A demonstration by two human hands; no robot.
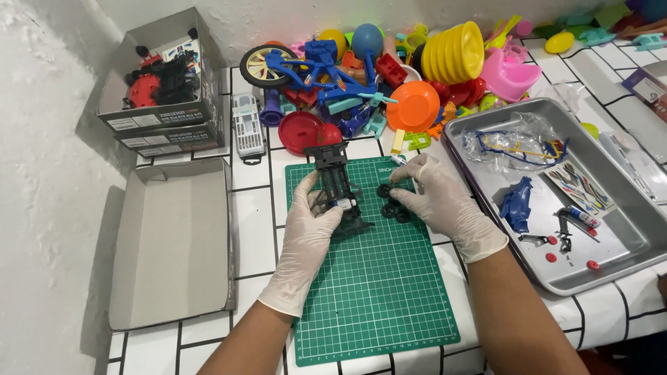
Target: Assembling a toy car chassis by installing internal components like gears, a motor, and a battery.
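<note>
A black toy-car chassis [335, 182] lies on the green cutting mat [379, 292]. My left hand [306, 239], in a white glove, rests on the mat and grips the chassis at its lower left side. My right hand [438, 201], also gloved, pinches a small black wheel [383, 189] between thumb and fingers just right of the chassis. More small black wheels [394, 211] lie on the mat under that hand.
A metal tray [625, 250] at right holds a blue car body [517, 205], a parts bag, a sticker sheet and small red pieces. Colourful plastic toys pile up behind the mat. An open cardboard lid [170, 243] and a toy-filled box [163, 83] sit at left.
</note>
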